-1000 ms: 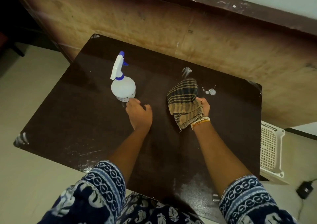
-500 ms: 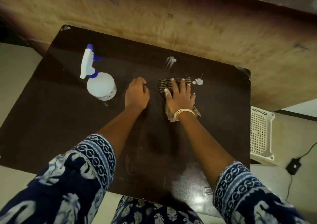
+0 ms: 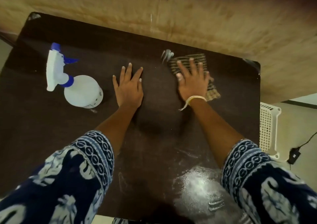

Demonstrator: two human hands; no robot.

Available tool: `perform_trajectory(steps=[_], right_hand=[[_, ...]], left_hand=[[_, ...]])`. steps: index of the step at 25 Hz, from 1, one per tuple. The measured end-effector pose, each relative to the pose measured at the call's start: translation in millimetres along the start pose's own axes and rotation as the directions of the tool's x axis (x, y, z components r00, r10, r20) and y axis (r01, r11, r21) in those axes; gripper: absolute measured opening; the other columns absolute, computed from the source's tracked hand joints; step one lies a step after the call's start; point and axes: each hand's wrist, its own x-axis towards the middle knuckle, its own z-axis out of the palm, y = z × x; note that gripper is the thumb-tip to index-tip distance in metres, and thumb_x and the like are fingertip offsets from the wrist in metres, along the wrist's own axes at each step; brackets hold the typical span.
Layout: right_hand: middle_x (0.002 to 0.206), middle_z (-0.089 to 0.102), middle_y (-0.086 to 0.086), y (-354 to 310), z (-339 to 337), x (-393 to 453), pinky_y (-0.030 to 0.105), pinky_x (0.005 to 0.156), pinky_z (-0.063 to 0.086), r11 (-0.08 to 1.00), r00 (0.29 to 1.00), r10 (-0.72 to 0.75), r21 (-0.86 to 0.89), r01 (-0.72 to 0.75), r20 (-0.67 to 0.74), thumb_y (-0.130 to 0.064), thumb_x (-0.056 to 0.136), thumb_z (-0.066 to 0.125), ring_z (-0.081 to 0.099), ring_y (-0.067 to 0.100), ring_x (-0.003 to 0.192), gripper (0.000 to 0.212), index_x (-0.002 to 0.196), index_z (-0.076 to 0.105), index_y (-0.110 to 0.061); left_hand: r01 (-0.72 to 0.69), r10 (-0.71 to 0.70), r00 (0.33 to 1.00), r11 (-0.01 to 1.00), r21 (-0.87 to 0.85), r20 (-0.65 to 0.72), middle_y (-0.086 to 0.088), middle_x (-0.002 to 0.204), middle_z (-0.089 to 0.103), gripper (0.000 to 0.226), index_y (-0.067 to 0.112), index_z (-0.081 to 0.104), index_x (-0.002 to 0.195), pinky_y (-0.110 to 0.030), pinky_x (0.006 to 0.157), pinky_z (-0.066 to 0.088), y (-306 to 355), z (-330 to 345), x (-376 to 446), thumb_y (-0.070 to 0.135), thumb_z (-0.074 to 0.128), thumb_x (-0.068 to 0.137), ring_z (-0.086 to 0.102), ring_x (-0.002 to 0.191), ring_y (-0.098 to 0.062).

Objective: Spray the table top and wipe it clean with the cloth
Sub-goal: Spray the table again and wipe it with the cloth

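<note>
Both hands lay flat on the dark brown table top [image 3: 42,129], fingers straight and spread. One left hand [image 3: 129,88] rested palm down on bare wood near the middle, holding nothing. One right hand [image 3: 193,81], with a pale band at the wrist, pressed palm down on the single checked cloth [image 3: 200,60], which lay spread near the far edge on the right side; its fingers did not curl round the fabric.

One spray bottle [image 3: 82,91], white with a blue nozzle and collar, stood on the left part of the table, just beside the left hand but apart from it. A white smear [image 3: 167,54] marked the wood at the cloth's far left corner, and a pale, wet-looking patch [image 3: 197,187] shone near the front edge by the right sleeve. Two blue and white patterned sleeves [image 3: 82,168] covered the upper arms.

Behind the table ran a worn tan wall [image 3: 188,17]. To the right stood one white plastic basket [image 3: 267,129] on a pale floor, and beside it one black adapter [image 3: 294,156] with its cable.
</note>
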Motion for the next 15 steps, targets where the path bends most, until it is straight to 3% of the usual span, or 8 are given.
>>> perform_trajectory(steps=[3, 5, 7, 9, 11, 12, 13, 15], right_hand=[[0.165, 0.008, -0.002, 35.3, -9.2, 9.3, 0.059, 0.118, 0.006, 0.942, 0.943, 0.327, 0.056, -0.330, 0.058, -0.051, 0.101, 0.023, 0.004, 0.032, 0.151, 0.051, 0.151, 0.014, -0.050], [0.165, 0.000, 0.001, 9.9, -8.5, 20.1, 0.060, 0.118, 0.002, 0.872, 0.875, 0.478, 0.080, -0.484, 0.083, -0.052, 0.101, 0.018, -0.003, 0.035, 0.150, 0.053, 0.153, 0.008, -0.047], [0.165, -0.002, 0.005, -41.8, -3.1, 29.7, 0.062, 0.117, 0.001, 0.919, 0.921, 0.382, 0.074, -0.387, 0.075, -0.053, 0.100, 0.017, -0.005, 0.039, 0.149, 0.055, 0.154, 0.006, -0.043], [0.165, 0.003, 0.005, -90.1, 4.0, 29.4, 0.061, 0.116, 0.004, 0.996, 0.995, 0.058, 0.068, -0.064, 0.079, -0.052, 0.101, 0.021, -0.001, 0.040, 0.149, 0.055, 0.154, 0.011, -0.042], [0.164, 0.011, 0.003, -108.2, 8.2, 25.6, 0.061, 0.115, 0.009, 0.974, 0.968, -0.227, 0.049, 0.223, 0.106, -0.051, 0.100, 0.025, 0.006, 0.038, 0.150, 0.052, 0.152, 0.019, -0.044], [0.164, 0.014, 0.001, -103.0, 8.0, 32.3, 0.060, 0.115, 0.010, 0.955, 0.948, -0.296, 0.041, 0.293, 0.113, -0.051, 0.100, 0.027, 0.009, 0.036, 0.150, 0.051, 0.151, 0.021, -0.046], [0.163, 0.015, -0.001, -92.0, 5.9, 43.0, 0.060, 0.115, 0.010, 0.952, 0.947, -0.306, 0.035, 0.304, 0.100, -0.051, 0.100, 0.028, 0.010, 0.034, 0.150, 0.051, 0.150, 0.021, -0.047], [0.164, 0.014, -0.003, -58.7, 1.2, 65.6, 0.061, 0.115, 0.007, 0.990, 0.989, -0.139, 0.010, 0.139, 0.050, -0.051, 0.100, 0.028, 0.009, 0.032, 0.150, 0.052, 0.150, 0.019, -0.049]], left_hand=[[0.018, -0.019, 1.000, 0.999, 0.045, 0.011, -0.001, 0.161, 0.023, 0.046, 0.038, 0.034, 0.148, -0.054, 0.118, 0.011, -0.4, -0.6, 0.4, 0.032, 0.033, 0.103, 0.015, 0.150, -0.022], [0.032, -0.032, 0.999, 0.998, 0.057, 0.011, 0.000, 0.161, 0.023, 0.046, 0.038, 0.033, 0.148, -0.054, 0.118, 0.010, 1.6, -1.2, 0.6, 0.031, 0.033, 0.103, 0.014, 0.150, -0.022], [0.038, -0.039, 0.999, 0.997, 0.063, 0.017, 0.001, 0.162, 0.022, 0.047, 0.035, 0.031, 0.150, -0.053, 0.119, 0.009, 3.3, -0.6, 0.6, 0.032, 0.032, 0.103, 0.013, 0.151, -0.020], [0.054, -0.056, 0.998, 0.997, 0.063, 0.016, 0.002, 0.162, 0.021, 0.049, 0.029, 0.029, 0.152, -0.051, 0.120, 0.009, 2.5, 0.3, 0.9, 0.032, 0.030, 0.103, 0.012, 0.151, -0.019], [0.064, -0.065, 0.998, 0.996, 0.064, 0.014, 0.002, 0.162, 0.020, 0.051, 0.024, 0.028, 0.153, -0.050, 0.120, 0.009, 1.4, 1.2, 0.5, 0.032, 0.030, 0.103, 0.012, 0.151, -0.018], [0.064, -0.065, 0.998, 0.996, 0.062, 0.010, 0.002, 0.162, 0.021, 0.051, 0.023, 0.029, 0.153, -0.050, 0.121, 0.009, 1.4, 1.4, 0.5, 0.032, 0.030, 0.103, 0.013, 0.151, -0.018], [0.063, -0.063, 0.998, 0.997, 0.054, 0.006, 0.002, 0.162, 0.021, 0.051, 0.022, 0.029, 0.153, -0.050, 0.121, 0.009, 1.1, 1.2, 0.5, 0.032, 0.030, 0.103, 0.013, 0.151, -0.017], [0.059, -0.060, 0.998, 0.997, 0.042, 0.004, 0.002, 0.162, 0.022, 0.050, 0.023, 0.029, 0.153, -0.049, 0.121, 0.008, 0.7, 0.1, 0.7, 0.033, 0.030, 0.103, 0.014, 0.151, -0.017]])
